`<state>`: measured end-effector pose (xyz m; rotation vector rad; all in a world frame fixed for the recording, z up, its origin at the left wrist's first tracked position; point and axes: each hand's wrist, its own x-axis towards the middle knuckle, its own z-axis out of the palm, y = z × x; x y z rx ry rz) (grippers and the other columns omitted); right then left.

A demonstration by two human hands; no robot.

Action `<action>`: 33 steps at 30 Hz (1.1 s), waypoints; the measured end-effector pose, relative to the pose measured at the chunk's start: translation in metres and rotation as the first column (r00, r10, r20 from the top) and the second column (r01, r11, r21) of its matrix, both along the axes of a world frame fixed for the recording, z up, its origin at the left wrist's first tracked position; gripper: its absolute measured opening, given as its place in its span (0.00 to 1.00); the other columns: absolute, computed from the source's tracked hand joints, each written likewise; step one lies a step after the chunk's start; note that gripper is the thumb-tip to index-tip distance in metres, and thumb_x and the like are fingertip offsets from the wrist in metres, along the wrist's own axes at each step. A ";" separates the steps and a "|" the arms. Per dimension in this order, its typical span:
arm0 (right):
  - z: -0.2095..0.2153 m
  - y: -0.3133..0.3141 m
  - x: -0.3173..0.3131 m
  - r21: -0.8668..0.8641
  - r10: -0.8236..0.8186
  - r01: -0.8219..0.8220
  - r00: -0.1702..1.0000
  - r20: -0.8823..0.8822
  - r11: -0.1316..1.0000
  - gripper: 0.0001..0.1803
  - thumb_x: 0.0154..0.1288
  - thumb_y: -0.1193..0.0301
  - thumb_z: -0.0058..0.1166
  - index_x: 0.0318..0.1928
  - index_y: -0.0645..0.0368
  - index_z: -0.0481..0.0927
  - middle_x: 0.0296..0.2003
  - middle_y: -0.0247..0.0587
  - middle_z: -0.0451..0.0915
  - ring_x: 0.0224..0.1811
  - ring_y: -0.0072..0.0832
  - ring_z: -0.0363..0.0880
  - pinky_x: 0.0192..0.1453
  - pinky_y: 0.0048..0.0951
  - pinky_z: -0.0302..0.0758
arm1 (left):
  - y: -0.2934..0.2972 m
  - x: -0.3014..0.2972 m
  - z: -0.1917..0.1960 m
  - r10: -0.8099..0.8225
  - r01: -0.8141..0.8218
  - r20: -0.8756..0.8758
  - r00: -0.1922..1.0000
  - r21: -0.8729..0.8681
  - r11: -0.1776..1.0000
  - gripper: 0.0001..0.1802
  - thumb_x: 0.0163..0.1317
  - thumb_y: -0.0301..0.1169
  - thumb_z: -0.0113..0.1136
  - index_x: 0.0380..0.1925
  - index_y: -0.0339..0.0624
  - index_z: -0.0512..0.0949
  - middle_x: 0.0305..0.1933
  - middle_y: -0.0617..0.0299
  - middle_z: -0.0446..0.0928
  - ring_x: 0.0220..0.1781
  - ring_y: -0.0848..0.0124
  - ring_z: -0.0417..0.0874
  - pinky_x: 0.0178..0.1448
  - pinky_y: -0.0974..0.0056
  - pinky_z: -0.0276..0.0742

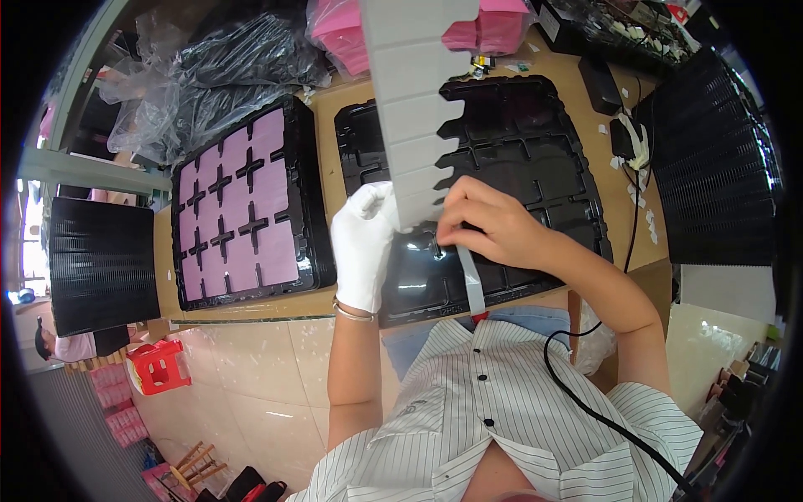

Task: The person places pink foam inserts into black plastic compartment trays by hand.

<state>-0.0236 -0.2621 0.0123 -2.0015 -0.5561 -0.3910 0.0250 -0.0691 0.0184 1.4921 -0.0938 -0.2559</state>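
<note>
A long pale grey sheet (414, 109), creased into segments and notched along its right edge, rises upright over the black tray. Its lower end is between my hands. My left hand (364, 247), in a white glove, is closed on the sheet's lower left edge. Bare and bent at the fingers, my right hand (489, 222) pinches at the lower right corner. A narrow grey strip (471, 280) hangs from under the right fingers toward my waist. The fingertips hide whether strip and sheet are joined. Beneath lies a black moulded tray (535, 151) with several compartments.
To the left, a black tray stack (316, 209) holds pink-purple sheets (268, 201). Nested black trays stand at far left (104, 259) and far right (711, 167). Clear plastic bags (242, 67) and pink bundles (341, 38) lie behind. A black cable (598, 402) crosses my right side.
</note>
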 end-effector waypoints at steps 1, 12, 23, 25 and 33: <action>0.006 -0.010 0.004 -0.005 0.061 -0.061 0.997 -0.046 0.998 0.06 0.57 0.76 0.63 0.35 0.60 0.79 0.35 0.35 0.74 0.35 0.26 0.75 0.38 0.23 0.71 | 0.002 0.001 0.000 0.055 -0.055 -0.016 0.998 0.027 0.998 0.10 0.61 0.29 0.65 0.38 0.32 0.83 0.28 0.64 0.80 0.27 0.78 0.76 0.33 0.74 0.68; -0.037 -0.176 0.093 -0.498 -0.644 0.482 0.732 -0.224 0.721 0.07 0.54 0.70 0.65 0.28 0.60 0.84 0.32 0.42 0.77 0.35 0.32 0.78 0.40 0.31 0.75 | 0.006 0.005 -0.003 0.023 -0.018 -0.086 0.996 0.059 0.998 0.12 0.59 0.21 0.64 0.44 0.35 0.83 0.35 0.60 0.84 0.26 0.77 0.80 0.32 0.74 0.74; -0.051 -0.174 0.101 -0.568 -0.713 0.531 0.686 -0.148 0.629 0.08 0.54 0.68 0.64 0.26 0.60 0.84 0.35 0.50 0.78 0.41 0.45 0.79 0.48 0.41 0.76 | -0.001 -0.002 0.002 0.061 -0.057 -0.059 0.996 0.070 0.996 0.11 0.63 0.31 0.64 0.36 0.32 0.82 0.25 0.65 0.78 0.26 0.79 0.73 0.33 0.74 0.66; -0.050 -0.173 0.101 -0.578 -0.710 0.521 0.687 -0.152 0.628 0.08 0.55 0.68 0.63 0.27 0.60 0.85 0.36 0.51 0.78 0.42 0.45 0.79 0.48 0.41 0.76 | 0.000 -0.003 0.003 0.095 -0.092 -0.053 0.994 0.068 0.993 0.11 0.64 0.31 0.64 0.37 0.32 0.82 0.24 0.65 0.78 0.26 0.79 0.73 0.33 0.74 0.66; -0.048 -0.169 0.085 -0.560 -0.672 0.516 0.734 -0.102 0.648 0.06 0.61 0.70 0.59 0.32 0.59 0.81 0.38 0.49 0.76 0.45 0.45 0.78 0.48 0.41 0.75 | 0.009 -0.003 -0.004 0.100 -0.098 -0.058 0.993 0.044 0.994 0.10 0.63 0.30 0.65 0.37 0.31 0.82 0.25 0.64 0.78 0.26 0.79 0.72 0.32 0.74 0.65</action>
